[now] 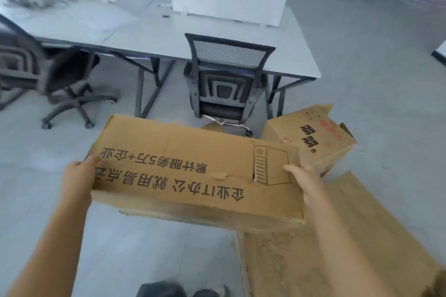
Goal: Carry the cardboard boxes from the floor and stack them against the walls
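A long brown cardboard box with black printed characters and a drawing of a computer tower is held off the floor between my two hands. My left hand grips its left end, thumb on top. My right hand grips its right end. Behind it on the floor a smaller cardboard box with red and black print lies tilted, its flaps open. A large dusty cardboard box lies on the floor at the lower right, partly under the held one.
A grey desk with white dividers stands ahead. A mesh office chair is tucked at it, just behind the boxes. Another chair stands at left. The grey floor stretches left and in front; my shoes show at the bottom.
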A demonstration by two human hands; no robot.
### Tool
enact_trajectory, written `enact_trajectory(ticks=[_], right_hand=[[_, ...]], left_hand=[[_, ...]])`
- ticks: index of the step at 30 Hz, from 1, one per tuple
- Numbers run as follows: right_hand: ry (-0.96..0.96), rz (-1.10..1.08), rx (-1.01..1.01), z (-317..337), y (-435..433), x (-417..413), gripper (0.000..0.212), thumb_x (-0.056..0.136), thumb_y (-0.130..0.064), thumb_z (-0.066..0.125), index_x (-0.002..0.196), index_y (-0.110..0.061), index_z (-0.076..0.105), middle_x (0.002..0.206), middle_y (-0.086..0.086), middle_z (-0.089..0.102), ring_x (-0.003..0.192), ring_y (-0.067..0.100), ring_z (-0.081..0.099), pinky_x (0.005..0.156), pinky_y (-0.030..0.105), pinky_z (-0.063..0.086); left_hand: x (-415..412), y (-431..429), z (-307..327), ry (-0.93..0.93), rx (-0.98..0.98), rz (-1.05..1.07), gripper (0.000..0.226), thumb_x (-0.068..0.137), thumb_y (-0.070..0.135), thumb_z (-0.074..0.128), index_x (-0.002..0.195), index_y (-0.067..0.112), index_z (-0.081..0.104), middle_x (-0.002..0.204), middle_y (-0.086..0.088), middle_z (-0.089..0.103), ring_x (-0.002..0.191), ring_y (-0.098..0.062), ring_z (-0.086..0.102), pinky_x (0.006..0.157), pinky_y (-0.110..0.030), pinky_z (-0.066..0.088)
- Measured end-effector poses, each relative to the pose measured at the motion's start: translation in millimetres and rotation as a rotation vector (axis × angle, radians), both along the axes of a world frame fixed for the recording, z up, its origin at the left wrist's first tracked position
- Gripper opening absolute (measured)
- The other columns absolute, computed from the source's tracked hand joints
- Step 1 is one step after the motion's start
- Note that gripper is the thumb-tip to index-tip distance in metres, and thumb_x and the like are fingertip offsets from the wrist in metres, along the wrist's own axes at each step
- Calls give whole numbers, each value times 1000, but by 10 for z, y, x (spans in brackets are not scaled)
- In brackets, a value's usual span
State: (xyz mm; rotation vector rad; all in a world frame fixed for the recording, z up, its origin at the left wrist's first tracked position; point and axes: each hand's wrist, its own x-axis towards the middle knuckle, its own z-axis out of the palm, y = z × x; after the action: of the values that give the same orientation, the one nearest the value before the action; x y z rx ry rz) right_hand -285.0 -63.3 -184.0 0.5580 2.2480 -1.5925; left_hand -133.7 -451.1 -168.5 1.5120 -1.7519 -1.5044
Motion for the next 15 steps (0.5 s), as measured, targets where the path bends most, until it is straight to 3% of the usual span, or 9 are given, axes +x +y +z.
enact_trajectory(ticks=[3, 4, 5, 6, 7, 8, 10, 12, 15], right_hand=[[29, 98, 43, -33, -404, 188, 37, 84, -17, 63, 108, 11, 57, 107, 27, 59, 92, 28, 56, 80, 35, 43], [28, 132, 54, -40, -526, 259, 32, 83, -17, 63, 96, 12, 58, 124, 27, 39, 87, 28, 55, 77, 35, 42], [25, 159, 50, -42, -655, 341, 24, 82, -16, 63, 86, 7, 57, 87, 1, 42, 82, 25, 53, 73, 34, 38], [24, 180, 47, -56, -782, 428, 22, 81, -17, 63, 82, 4, 56, 83, 21, 55, 79, 23, 49, 70, 32, 35], [20, 200, 38, -82, -916, 526, 26, 80, -18, 62, 83, 7, 56, 83, 19, 55, 79, 21, 46, 70, 32, 32], [5, 218, 38, -107, -1052, 643, 34, 81, -18, 62, 92, 13, 57, 91, 27, 60, 80, 21, 47, 70, 32, 33], [1, 264, 20, -85, -1325, 941, 37, 83, -19, 62, 104, 11, 56, 97, 19, 60, 85, 24, 49, 74, 33, 36], [0, 306, 1, -65, -1562, 1217, 26, 82, -19, 63, 97, 2, 58, 96, 13, 56, 87, 25, 51, 77, 34, 39], [25, 406, -12, 22, -1941, 1559, 21, 81, -17, 62, 92, 1, 60, 95, 17, 60, 89, 29, 56, 82, 37, 44]], left_hand=[[670, -281, -88, -24, 48, 107, 21, 87, 21, 54, 77, 5, 47, 90, -15, 49, 82, -27, 47, 67, -39, 35], [894, -358, -111, -24, 72, 138, 24, 87, 21, 54, 72, 6, 44, 88, -15, 49, 81, -28, 46, 68, -40, 35], [1105, -430, -127, -28, 90, 168, 26, 87, 21, 54, 69, 7, 43, 87, -15, 49, 81, -28, 47, 69, -40, 35], [1311, -486, -128, -34, 95, 194, 27, 88, 21, 54, 68, 7, 43, 85, -14, 49, 80, -29, 47, 69, -40, 35], [1516, -541, -123, -36, 98, 219, 28, 89, 21, 54, 67, 7, 43, 83, -14, 50, 80, -29, 48, 69, -40, 36], [1719, -598, -118, -31, 102, 242, 27, 89, 21, 53, 68, 7, 45, 81, -14, 51, 78, -30, 49, 67, -39, 37], [2126, -725, -88, -39, 101, 294, 24, 91, 22, 52, 77, 2, 50, 81, -14, 51, 71, -30, 49, 61, -36, 37], [2585, -820, -77, -53, 100, 361, 23, 90, 23, 52, 90, 0, 50, 87, -14, 52, 76, -30, 49, 60, -35, 35], [3264, -918, -61, -61, 108, 492, 23, 89, 22, 53, 96, 1, 50, 93, -15, 52, 84, -30, 49, 63, -37, 36]])
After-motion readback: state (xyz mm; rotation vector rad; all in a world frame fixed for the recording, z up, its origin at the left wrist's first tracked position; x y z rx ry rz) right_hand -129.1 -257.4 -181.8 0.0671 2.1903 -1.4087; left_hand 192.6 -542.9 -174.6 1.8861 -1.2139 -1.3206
